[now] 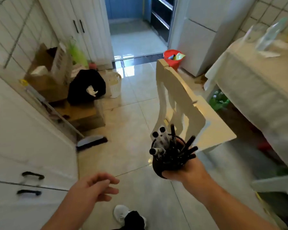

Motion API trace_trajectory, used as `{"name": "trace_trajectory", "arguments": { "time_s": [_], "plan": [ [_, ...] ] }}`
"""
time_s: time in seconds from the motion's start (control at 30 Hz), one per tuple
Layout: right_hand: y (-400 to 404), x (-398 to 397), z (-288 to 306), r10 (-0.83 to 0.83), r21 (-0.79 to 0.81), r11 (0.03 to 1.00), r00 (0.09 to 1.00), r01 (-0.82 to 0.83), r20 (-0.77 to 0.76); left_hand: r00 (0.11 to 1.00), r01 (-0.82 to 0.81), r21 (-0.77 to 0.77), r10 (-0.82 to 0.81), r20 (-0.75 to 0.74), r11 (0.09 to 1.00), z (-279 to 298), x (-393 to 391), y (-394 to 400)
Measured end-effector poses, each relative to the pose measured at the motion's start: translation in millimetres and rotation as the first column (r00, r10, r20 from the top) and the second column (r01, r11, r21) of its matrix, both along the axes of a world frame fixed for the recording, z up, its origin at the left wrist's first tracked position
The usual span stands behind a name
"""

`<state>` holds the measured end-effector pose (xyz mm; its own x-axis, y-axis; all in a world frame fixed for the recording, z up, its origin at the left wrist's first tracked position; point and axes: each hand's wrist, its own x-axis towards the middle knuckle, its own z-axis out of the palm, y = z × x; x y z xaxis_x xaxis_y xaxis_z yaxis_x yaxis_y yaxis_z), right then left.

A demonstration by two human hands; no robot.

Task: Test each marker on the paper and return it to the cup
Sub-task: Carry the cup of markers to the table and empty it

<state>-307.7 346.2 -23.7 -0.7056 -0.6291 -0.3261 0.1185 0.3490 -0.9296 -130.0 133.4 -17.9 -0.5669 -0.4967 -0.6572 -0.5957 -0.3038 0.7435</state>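
My right hand (188, 171) grips a black mesh cup (163, 165) from below and behind, held in the air above the tiled floor. Several markers (163, 138) stick out of the cup, some white-bodied with black caps, others all black. My left hand (96, 186) hovers lower left of the cup, fingers loosely spread, holding nothing. No paper can be made out with certainty in this view.
A white chair (178, 103) stands just beyond the cup. A table with a pale cloth (256, 83) is at the right. White cabinets (23, 146) line the left, with cardboard boxes (45, 75), a black bag (86, 87), a white basket (115, 85) and a red bucket (172, 58) on the floor.
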Motion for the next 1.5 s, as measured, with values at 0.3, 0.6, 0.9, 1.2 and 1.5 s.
{"name": "trace_trajectory", "arguments": {
  "time_s": [0.3,0.6,0.9,1.2,1.5],
  "plan": [
    [160.6,50.7,-22.3,-0.432,-0.136,0.884,0.892,0.448,0.131,0.931,0.363,-0.029,-0.363,-0.029,0.931,0.7,-51.4,109.0],
    [239.7,58.9,-10.7,-0.735,-0.082,0.670,0.675,0.738,0.067,0.741,0.663,-0.055,-0.665,-0.087,0.746,-1.8,-122.0,180.2],
    [267.1,12.3,-4.5,-0.865,0.007,0.502,0.502,0.865,0.010,0.567,0.815,-0.071,-0.816,-0.112,0.576,3.1,-224.2,219.4],
    [306.9,-28.8,-11.6,-0.925,0.068,0.373,0.376,0.925,-0.047,0.463,0.883,-0.042,-0.881,-0.097,0.468,-6.8,-304.1,269.8],
    [397.4,-109.4,-23.8,-0.932,0.105,0.353,0.359,0.930,-0.049,0.500,0.859,-0.067,-0.860,-0.101,0.508,-16.1,-383.0,363.0]
  ]
}}
